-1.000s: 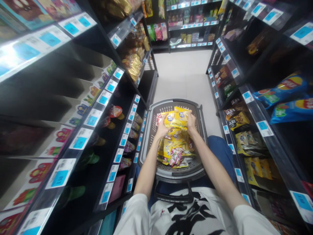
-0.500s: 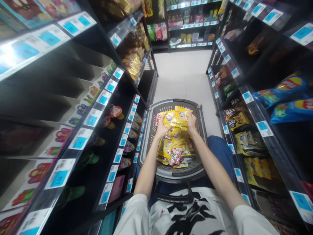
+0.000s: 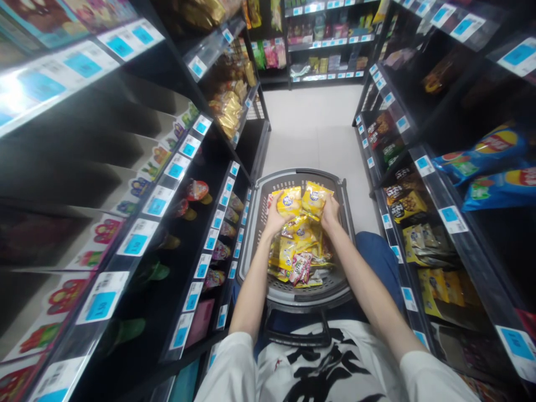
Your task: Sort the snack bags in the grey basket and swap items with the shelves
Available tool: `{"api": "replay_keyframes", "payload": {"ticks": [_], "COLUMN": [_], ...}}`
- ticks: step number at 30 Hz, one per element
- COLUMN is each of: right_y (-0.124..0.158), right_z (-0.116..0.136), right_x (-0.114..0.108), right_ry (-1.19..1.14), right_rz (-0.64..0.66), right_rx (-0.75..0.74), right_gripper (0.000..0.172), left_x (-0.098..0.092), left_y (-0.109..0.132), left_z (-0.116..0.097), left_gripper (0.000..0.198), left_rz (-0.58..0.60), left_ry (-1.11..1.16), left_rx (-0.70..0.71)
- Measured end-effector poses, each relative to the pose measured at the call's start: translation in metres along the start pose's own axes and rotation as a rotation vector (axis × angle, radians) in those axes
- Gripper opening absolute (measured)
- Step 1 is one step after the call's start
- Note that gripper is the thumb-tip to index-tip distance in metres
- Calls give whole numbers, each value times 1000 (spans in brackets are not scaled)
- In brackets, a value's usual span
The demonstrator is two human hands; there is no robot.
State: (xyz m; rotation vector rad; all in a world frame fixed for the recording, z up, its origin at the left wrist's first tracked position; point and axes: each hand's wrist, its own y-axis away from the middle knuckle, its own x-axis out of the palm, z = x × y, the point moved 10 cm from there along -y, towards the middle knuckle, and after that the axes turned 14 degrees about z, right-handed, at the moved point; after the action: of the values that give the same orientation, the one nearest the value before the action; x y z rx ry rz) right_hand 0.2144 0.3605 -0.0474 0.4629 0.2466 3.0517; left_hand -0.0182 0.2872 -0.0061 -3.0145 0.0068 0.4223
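A grey shopping basket (image 3: 251,262) stands in front of me, full of yellow snack bags (image 3: 299,234). Over its far half, my left hand (image 3: 275,216) grips a yellow snack bag (image 3: 290,201), thumb on the near side. My right hand (image 3: 330,213) is closed on another yellow snack bag (image 3: 314,198), slightly tilted, a small gap from the first. Most fingers of both hands are hidden behind the bags. A pink and white packet (image 3: 300,268) lies on the pile near the basket's front. The basket's black handle (image 3: 299,338) rests toward my lap.
Shelves with price tags line both sides closely. The left lower shelf (image 3: 226,231) holds small packets beside the basket. Yellow packs (image 3: 441,287) sit low on the right, blue chip bags (image 3: 498,187) higher. Pale floor (image 3: 310,128) runs ahead to a back shelf (image 3: 329,44).
The two yellow bags, overlapping before, have come apart. The right one has tilted and shifted slightly right with my right hand. The basket has stayed in place.
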Motion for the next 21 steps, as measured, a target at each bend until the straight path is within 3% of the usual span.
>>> {"api": "replay_keyframes", "payload": {"ticks": [5, 11, 21], "right_y": [4, 5, 7], "right_z": [-12, -19, -21], "right_x": [16, 22, 41], "right_ry": [-75, -115, -92], "right_rz": [96, 137, 287], "right_rx": [105, 174, 204], "right_gripper": [49, 42, 55], "left_x": [15, 16, 21], "left_y": [-1, -1, 1], "left_z": [-4, -8, -17], "left_gripper": [94, 96, 96], "left_rz": [85, 73, 92], "left_ry": [20, 0, -17], "left_rx": [29, 35, 54]}}
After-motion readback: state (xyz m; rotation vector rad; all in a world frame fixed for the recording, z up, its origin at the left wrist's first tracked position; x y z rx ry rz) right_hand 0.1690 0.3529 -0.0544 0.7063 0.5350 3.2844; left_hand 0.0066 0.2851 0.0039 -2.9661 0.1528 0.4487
